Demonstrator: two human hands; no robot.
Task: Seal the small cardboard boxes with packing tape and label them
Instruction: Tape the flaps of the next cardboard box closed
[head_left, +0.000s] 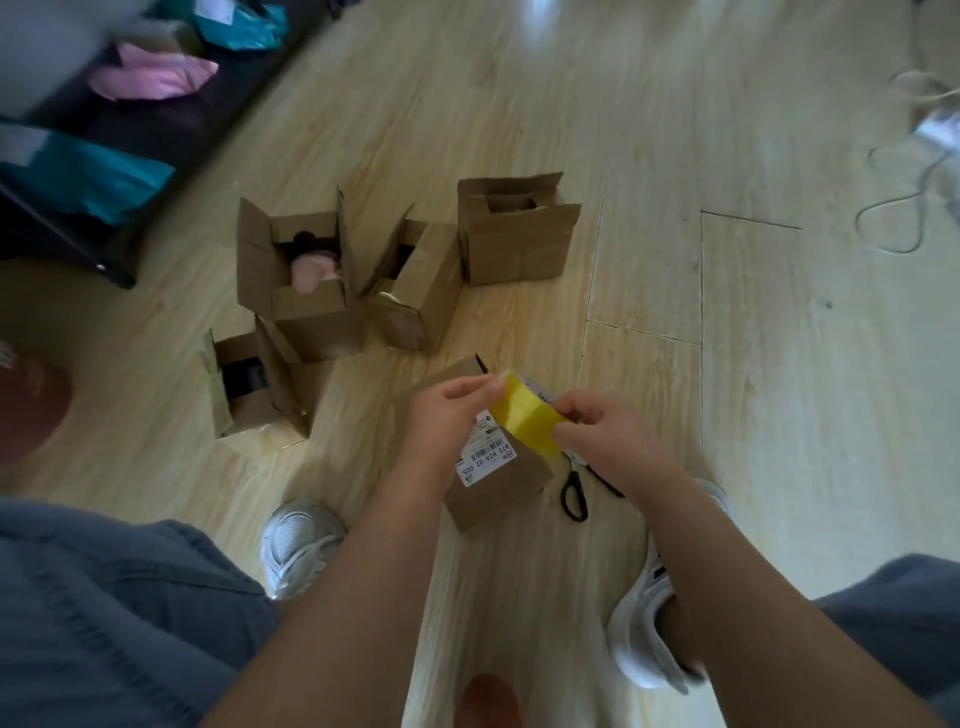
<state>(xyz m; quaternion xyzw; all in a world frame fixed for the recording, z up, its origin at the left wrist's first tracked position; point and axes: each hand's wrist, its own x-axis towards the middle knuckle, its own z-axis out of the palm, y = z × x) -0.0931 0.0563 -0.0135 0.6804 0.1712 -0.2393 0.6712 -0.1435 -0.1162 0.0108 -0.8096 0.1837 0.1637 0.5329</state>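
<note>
Pinching one yellow strip (524, 422), two hands (441, 418) (602, 434) hover near five boxes (311, 306) (421, 296) (519, 249) (244, 400) (498, 493).

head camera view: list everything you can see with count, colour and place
open boxes: 4, brown, clustered on the floor ahead
labelled box: 1, brown with a white label, on the floor beneath the hands
tape: 1, yellow, held above the labelled box
scissors: 1, black handles, on the floor right of the labelled box
teal bags: 2, on dark furniture, upper left
pink bag: 1, same furniture
cable: 1, pale, looped on the floor, upper right
floor: light wood
shoes: 2, white, on the floor, near
left hand: pinches the tape's left end
right hand: pinches its right end
</note>
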